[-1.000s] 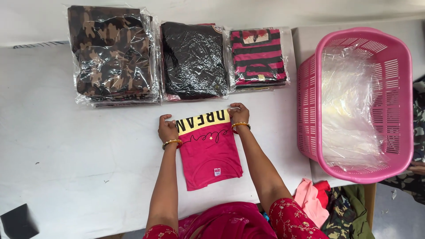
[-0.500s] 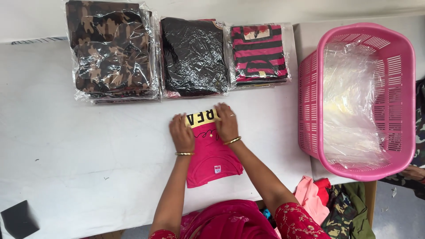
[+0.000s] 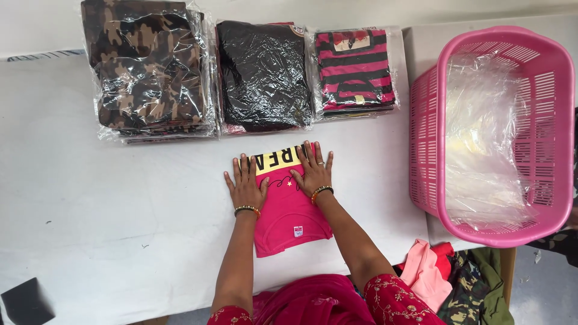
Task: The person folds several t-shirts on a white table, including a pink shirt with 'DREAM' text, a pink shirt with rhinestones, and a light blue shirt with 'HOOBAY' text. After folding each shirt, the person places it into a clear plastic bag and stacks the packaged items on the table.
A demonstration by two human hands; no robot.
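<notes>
Now both hands lie flat, fingers spread, on the folded pink shirt at the counter's near edge: left hand on its left side, right hand nearer the yellow band, long axis running away from the person.

I see a folded pink shirt lying flat on the white table, just in front of the black bagged stack and a little apart from it. Its far end carries a yellow band with dark lettering; a small white tag sits near its close edge. It is a tidy upright rectangle, with both flat hands pressing on its far half.
</notes>
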